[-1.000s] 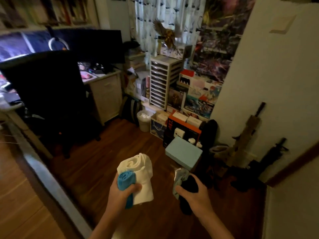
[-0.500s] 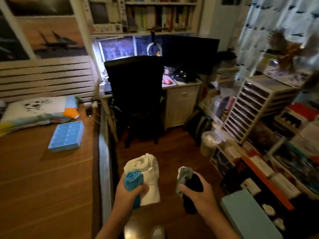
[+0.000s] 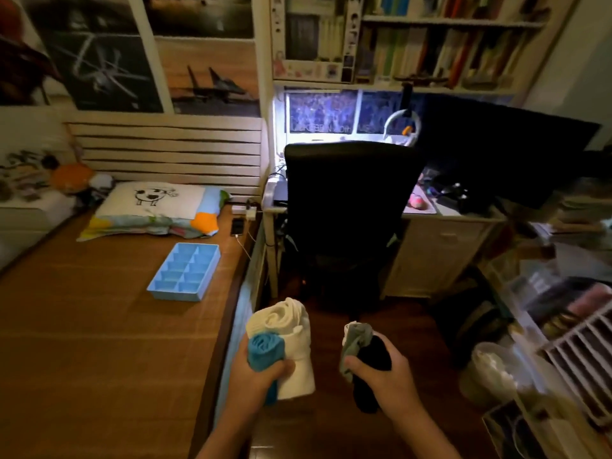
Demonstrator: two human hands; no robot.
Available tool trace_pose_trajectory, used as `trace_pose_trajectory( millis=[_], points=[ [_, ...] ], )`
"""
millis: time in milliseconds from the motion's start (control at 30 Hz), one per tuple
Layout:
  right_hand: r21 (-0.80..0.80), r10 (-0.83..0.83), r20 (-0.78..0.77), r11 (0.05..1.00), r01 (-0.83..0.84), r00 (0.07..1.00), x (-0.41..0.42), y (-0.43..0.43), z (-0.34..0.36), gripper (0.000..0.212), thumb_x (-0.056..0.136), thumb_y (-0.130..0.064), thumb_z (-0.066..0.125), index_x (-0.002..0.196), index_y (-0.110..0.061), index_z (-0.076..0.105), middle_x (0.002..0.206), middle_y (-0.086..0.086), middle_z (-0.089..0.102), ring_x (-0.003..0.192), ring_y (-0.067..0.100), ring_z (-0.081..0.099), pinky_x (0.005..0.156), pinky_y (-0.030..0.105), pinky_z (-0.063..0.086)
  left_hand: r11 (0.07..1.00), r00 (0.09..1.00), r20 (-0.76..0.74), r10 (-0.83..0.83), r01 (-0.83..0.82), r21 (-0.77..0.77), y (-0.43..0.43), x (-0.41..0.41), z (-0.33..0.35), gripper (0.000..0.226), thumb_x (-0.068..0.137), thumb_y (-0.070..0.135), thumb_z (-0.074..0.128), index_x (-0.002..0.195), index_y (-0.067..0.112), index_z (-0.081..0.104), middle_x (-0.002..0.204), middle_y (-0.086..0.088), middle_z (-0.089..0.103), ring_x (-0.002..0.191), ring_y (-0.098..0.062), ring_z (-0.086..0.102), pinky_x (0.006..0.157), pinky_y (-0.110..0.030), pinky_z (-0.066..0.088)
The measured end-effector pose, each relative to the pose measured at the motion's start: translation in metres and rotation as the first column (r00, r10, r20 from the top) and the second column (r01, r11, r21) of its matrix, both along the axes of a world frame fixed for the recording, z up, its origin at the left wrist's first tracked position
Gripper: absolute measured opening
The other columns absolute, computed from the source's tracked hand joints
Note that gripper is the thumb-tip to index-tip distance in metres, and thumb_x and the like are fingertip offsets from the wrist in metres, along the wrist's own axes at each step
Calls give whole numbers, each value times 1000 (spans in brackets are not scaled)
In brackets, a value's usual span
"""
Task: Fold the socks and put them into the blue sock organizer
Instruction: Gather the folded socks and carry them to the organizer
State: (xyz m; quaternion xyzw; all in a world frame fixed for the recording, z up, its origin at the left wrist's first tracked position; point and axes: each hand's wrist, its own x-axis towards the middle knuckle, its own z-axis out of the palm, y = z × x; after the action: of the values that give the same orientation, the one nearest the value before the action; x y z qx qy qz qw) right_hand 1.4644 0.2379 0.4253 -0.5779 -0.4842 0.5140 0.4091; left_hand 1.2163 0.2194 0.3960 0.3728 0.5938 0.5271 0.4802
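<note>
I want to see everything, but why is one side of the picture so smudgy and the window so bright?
In the head view, the right edge is motion-blurred, smearing the white slotted rack; the lit window behind the black office chair glares white; the blue plastic sock organizer on the brown wooden bed surface stays fairly sharp; straight lines bow from the wide lens.

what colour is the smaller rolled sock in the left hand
Blue, or teal: the smaller rolled sock, seen in the head view.

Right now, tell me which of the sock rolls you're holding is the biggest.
The white roll in the left hand. It stands taller and wider than the blue roll beside it and the grey and black ones in the right hand.
</note>
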Motion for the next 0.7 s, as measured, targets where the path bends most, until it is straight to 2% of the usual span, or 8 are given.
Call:
trace_pose_trajectory(
  millis=[67,167,300,367,400,533,633,700],
  points=[
    [16,55,14,998,-55,998,-3,45,-6,42,74,-17,89,111,-30,71,99,-7,76,90,8,73,69,23,58,999,999,7,44,-44,3,33,-1,-5,87,43,33,92,124,24,63,111,4,76,102,-18,73,82,-38,61],
    [41,141,37,989,-142,989,-7,115,-15,47,72,-22,90,112,-35,69,100,-15,75,93,1,70,70,18,55,991,991,-19,131,-131,9,85,-1,-11,83,42,35,91,120,25,65,109,9,77,98,-11,73,71,-25,61],
    [88,227,32,970,-229,973,-11,213,-25,44,74,-16,89,111,-33,69,101,-13,74,98,3,69,79,20,56,973,973,-21,230,-229,33,153,2,-7,89,38,38,86,121,16,64,102,6,77,95,-9,72,74,-17,57],
    [85,271,31,958,-272,962,-19,256,-27,45,74,-16,89,112,-31,69,105,-9,73,103,5,67,89,28,55,955,955,-3,296,-296,25,179,0,-4,83,43,26,89,122,19,64,105,4,78,96,-12,74,75,-23,58],
    [86,294,38,951,-297,955,-24,275,-28,46,74,-17,89,112,-32,68,107,-10,72,103,1,66,90,27,53,946,946,-7,324,-324,28,191,-1,-1,78,48,16,88,121,20,64,106,7,78,98,-11,74,73,-24,59],
    [116,417,80,898,-424,905,-61,346,-34,48,72,-22,91,107,-44,66,100,-22,72,96,-12,63,74,5,49,895,896,-17,444,-443,46,229,-11,3,73,52,-8,87,116,20,65,104,7,79,92,-5,75,67,-17,58],
    [95,497,77,859,-502,864,-97,383,-35,47,70,-20,92,93,-54,68,93,-30,71,87,-12,65,67,1,47,835,834,67,547,-550,19,239,-28,0,89,38,15,90,123,15,63,108,-5,78,99,-22,74,75,-34,61],
    [86,557,68,823,-561,828,-123,402,-32,47,65,-31,92,96,-57,68,94,-27,73,87,-11,67,68,2,47,787,783,102,614,-618,6,245,-43,3,97,36,18,90,129,13,61,116,-12,75,106,-32,70,87,-51,58]
  ],
)
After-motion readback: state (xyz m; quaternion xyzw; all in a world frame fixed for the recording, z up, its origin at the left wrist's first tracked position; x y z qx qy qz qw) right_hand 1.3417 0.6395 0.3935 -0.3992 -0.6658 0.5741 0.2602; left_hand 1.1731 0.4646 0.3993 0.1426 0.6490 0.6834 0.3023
